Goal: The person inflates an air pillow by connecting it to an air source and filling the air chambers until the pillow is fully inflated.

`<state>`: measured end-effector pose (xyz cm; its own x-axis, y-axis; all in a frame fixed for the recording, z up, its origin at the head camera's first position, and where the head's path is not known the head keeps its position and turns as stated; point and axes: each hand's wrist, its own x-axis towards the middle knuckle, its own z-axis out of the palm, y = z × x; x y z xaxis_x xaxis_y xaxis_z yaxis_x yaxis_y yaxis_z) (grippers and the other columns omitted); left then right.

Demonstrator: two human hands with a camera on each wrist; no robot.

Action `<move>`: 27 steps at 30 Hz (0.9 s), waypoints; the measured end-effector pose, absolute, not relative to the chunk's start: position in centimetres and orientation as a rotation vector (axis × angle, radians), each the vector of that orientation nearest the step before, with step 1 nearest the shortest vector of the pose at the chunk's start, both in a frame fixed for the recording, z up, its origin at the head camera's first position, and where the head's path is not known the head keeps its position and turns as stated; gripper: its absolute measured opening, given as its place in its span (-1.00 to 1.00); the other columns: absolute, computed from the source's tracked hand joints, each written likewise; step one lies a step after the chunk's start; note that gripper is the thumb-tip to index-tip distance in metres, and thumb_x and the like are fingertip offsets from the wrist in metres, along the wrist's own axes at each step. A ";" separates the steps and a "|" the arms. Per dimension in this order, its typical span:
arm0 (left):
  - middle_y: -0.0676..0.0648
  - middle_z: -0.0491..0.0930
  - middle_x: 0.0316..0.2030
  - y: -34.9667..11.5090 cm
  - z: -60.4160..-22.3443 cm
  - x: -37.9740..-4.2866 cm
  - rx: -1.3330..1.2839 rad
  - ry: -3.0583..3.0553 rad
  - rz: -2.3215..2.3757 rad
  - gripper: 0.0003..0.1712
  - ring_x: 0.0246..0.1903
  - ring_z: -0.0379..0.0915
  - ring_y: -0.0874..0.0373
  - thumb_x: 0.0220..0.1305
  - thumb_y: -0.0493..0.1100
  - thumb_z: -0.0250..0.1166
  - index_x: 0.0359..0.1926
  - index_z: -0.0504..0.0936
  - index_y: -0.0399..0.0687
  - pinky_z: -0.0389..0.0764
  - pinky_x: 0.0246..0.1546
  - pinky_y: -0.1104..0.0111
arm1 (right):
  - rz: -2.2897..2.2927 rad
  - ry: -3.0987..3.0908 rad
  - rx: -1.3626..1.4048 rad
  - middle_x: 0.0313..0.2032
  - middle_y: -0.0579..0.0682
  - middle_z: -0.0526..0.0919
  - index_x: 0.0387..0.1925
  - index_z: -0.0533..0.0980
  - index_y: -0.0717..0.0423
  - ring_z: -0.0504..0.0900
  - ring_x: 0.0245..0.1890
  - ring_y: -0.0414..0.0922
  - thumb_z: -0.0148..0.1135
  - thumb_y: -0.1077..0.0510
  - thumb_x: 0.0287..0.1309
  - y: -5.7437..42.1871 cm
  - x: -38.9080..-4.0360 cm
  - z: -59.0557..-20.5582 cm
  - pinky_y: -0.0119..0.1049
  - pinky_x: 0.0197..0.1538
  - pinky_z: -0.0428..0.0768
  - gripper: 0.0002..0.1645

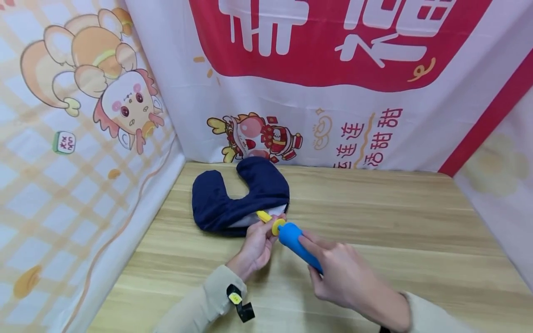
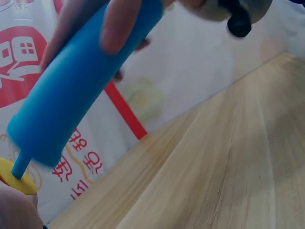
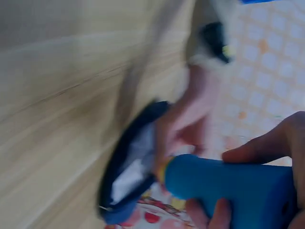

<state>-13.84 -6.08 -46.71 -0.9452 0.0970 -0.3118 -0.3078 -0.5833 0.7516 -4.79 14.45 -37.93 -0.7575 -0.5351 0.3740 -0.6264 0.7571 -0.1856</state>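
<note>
A navy U-shaped neck pillow point(image 1: 266, 180) lies on the table, with pale lining point(image 1: 241, 221) showing along its gaping near edge. Beside that opening, my left hand point(image 1: 259, 245) pinches the yellow nozzle point(image 1: 263, 216) of a hand pump, just behind its tip. A round yellow flange point(image 2: 16, 176) joins the nozzle to a thin blue rod. The pump's thick blue body point(image 1: 293, 238) slants down to the right, and my right hand point(image 1: 345, 273) grips it. In the right wrist view the pump body point(image 3: 214, 183) hides part of the left fingers. The nozzle tip points over the pillow, not visibly inside it.
The wooden table point(image 1: 374, 208) meets a white cloth backdrop with red print point(image 1: 325, 69) at the back. A cartoon-printed cloth point(image 1: 41, 185) hangs on the left, and a pale cloth point(image 1: 499, 185) on the right. A black strap point(image 1: 239, 300) circles the left sleeve.
</note>
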 end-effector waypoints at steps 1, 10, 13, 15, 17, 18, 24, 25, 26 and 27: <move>-0.08 0.80 -0.02 -6.1 -46.7 -13.8 -0.353 1.301 2.588 -0.43 -0.02 0.75 0.27 0.60 -0.26 0.15 0.42 0.27 -0.58 0.70 0.07 0.47 | 0.437 -2.648 0.912 0.19 0.02 0.76 0.25 0.65 0.08 0.85 -0.24 -0.08 0.57 0.13 -0.06 14.0 -5.4 -38.4 -0.14 -0.28 0.79 -0.27; -0.11 0.80 -0.02 -7.4 -46.6 -15.0 -0.315 1.285 2.576 -0.51 -0.01 0.77 0.23 0.55 -0.36 0.18 0.37 0.38 -0.57 0.69 0.12 0.43 | 0.586 -2.720 1.008 0.32 0.03 0.67 0.40 0.54 0.03 0.83 0.00 -0.02 0.55 0.14 0.14 16.2 -5.9 -38.7 -0.05 -0.06 0.81 -0.24; -0.11 0.81 -0.04 -8.1 -46.3 -15.4 -0.312 1.285 2.589 -0.50 -0.02 0.78 0.23 0.54 -0.39 0.17 0.38 0.37 -0.57 0.70 0.10 0.44 | 0.572 -2.749 1.036 0.36 0.00 0.63 0.46 0.48 -0.03 0.81 0.06 0.01 0.56 0.12 0.16 18.1 -4.6 -37.7 -0.06 -0.05 0.80 -0.17; -0.13 0.81 -0.02 -8.4 -46.3 -15.7 -0.304 1.295 2.594 -0.49 -0.03 0.78 0.23 0.54 -0.39 0.17 0.39 0.36 -0.58 0.70 0.09 0.45 | 0.568 -2.781 1.036 0.37 -0.02 0.63 0.52 0.41 -0.11 0.80 0.07 0.01 0.57 0.09 0.18 19.4 -3.7 -37.2 -0.07 -0.08 0.81 -0.10; -0.15 0.80 0.01 -8.6 -46.2 -16.0 -0.308 1.296 2.598 -0.51 -0.02 0.78 0.22 0.54 -0.39 0.17 0.38 0.38 -0.55 0.70 0.10 0.45 | 0.570 -2.787 1.038 0.35 -0.03 0.64 0.55 0.36 -0.14 0.82 0.03 -0.01 0.59 0.07 0.16 20.6 -2.9 -36.7 -0.13 -0.13 0.81 -0.04; -0.17 0.78 0.04 -8.6 -46.2 -16.1 -0.301 1.301 2.602 -0.52 -0.02 0.78 0.22 0.54 -0.38 0.17 0.37 0.38 -0.56 0.69 0.11 0.45 | 0.576 -2.806 1.025 0.33 -0.04 0.66 0.57 0.34 -0.17 0.82 0.01 -0.03 0.59 0.05 0.17 21.2 -2.5 -36.5 -0.16 -0.16 0.81 -0.02; -0.25 0.73 0.13 -8.5 -46.8 -16.5 -0.287 1.286 2.627 -0.52 0.03 0.76 0.19 0.56 -0.33 0.18 0.34 0.36 -0.55 0.68 0.12 0.46 | 0.553 -2.968 0.910 0.27 -0.14 0.69 0.57 0.31 -0.34 0.81 -0.07 -0.15 0.54 -0.15 0.21 22.2 -1.6 -35.2 -0.17 -0.18 0.81 -0.04; -0.22 0.75 0.11 -8.4 -46.9 -16.4 -0.291 1.285 2.616 -0.50 0.02 0.76 0.21 0.57 -0.32 0.17 0.36 0.34 -0.55 0.68 0.11 0.48 | 0.543 -2.973 0.905 0.28 -0.13 0.69 0.56 0.34 -0.33 0.82 -0.07 -0.14 0.54 -0.15 0.20 21.8 -1.7 -35.1 -0.14 -0.17 0.81 -0.06; -0.20 0.76 0.08 -8.2 -47.1 -16.3 -0.298 1.275 2.609 -0.48 0.00 0.76 0.22 0.58 -0.31 0.16 0.39 0.32 -0.55 0.69 0.09 0.49 | 0.530 -2.967 0.906 0.29 -0.12 0.68 0.54 0.37 -0.29 0.82 -0.08 -0.13 0.55 -0.12 0.19 21.2 -1.9 -35.1 -0.11 -0.16 0.82 -0.08; -0.18 0.77 0.07 -7.9 -47.2 -16.2 -0.303 1.267 2.602 -0.47 -0.01 0.77 0.23 0.59 -0.30 0.15 0.41 0.30 -0.56 0.69 0.08 0.50 | 0.509 -2.939 0.912 0.30 -0.11 0.68 0.50 0.43 -0.24 0.83 -0.07 -0.11 0.56 -0.08 0.18 20.5 -2.1 -35.1 -0.09 -0.15 0.82 -0.12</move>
